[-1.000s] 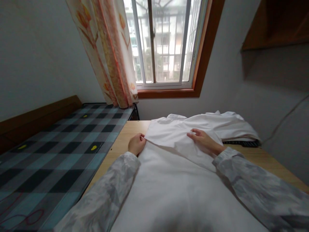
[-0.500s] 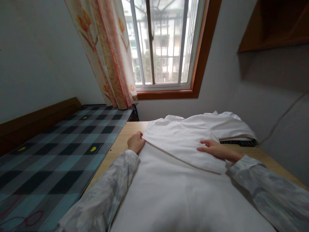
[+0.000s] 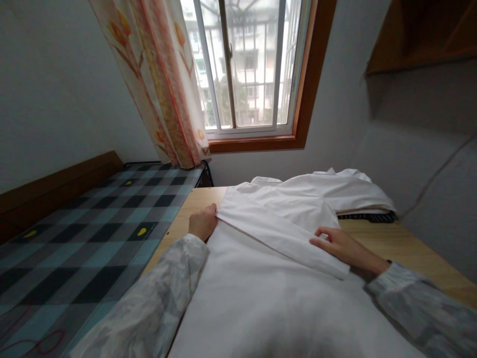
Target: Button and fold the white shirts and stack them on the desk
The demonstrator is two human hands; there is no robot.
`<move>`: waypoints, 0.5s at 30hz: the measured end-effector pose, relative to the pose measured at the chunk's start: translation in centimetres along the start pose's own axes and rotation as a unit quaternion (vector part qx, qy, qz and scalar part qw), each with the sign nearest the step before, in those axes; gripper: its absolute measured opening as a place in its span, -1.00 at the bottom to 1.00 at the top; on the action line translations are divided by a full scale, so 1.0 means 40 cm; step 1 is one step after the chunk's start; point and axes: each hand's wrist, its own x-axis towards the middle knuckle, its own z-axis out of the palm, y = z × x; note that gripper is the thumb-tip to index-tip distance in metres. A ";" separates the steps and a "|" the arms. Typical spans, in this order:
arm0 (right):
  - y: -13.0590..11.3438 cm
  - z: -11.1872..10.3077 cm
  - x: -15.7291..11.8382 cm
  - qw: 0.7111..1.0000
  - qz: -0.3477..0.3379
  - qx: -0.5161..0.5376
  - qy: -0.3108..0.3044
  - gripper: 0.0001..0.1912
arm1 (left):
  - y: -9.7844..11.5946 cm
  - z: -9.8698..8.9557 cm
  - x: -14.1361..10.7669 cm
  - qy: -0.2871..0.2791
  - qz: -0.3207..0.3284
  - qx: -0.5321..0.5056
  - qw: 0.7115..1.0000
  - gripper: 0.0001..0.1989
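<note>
A long white garment with sleeves, which looks like a white coat (image 3: pixel 261 303), lies spread over the wooden table and runs toward me past the lower edge of view. One sleeve (image 3: pixel 286 238) is laid slantwise across its body, its end toward the right. At the left edge my left hand (image 3: pixel 203 222) is closed on the sleeve's fold, fingertips partly hidden. My right hand (image 3: pixel 343 248) rests by the sleeve's lower end, thumb and forefinger bent together on the cloth in a pinch. The coat's collar (image 3: pixel 266 180) lies at the far end.
To the left stands a bed with a checked mat (image 3: pixel 112 223). The wooden table (image 3: pixel 406 248) shows bare to the right of the coat. A dark patterned item (image 3: pixel 376 218) pokes out under the far right cloth. Behind are a curtain (image 3: pixel 164 84) and window (image 3: pixel 253 74).
The slanting sleeve is flatter, with its upper edge now distinct and its end slightly farther right and nearer me. My right hand has moved right and toward me; my left stays on the fold.
</note>
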 end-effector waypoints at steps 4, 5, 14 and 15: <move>0.007 0.014 -0.024 0.999 0.006 -0.041 0.014 -0.58 | -0.017 -0.005 -0.006 -0.007 0.035 0.025 0.999 -0.72; 0.012 0.016 -0.030 0.999 0.002 -0.045 0.019 -0.58 | -0.024 -0.007 -0.009 -0.007 0.044 0.019 0.999 -0.75; 0.004 -0.036 0.001 0.983 -0.157 -0.058 0.070 -0.35 | -0.077 -0.021 0.072 -0.078 -0.010 -0.267 0.960 -0.63; -0.018 -0.033 0.014 0.981 -0.173 -0.067 0.057 -0.31 | -0.062 -0.014 0.098 -0.073 -0.036 -0.265 0.961 -0.55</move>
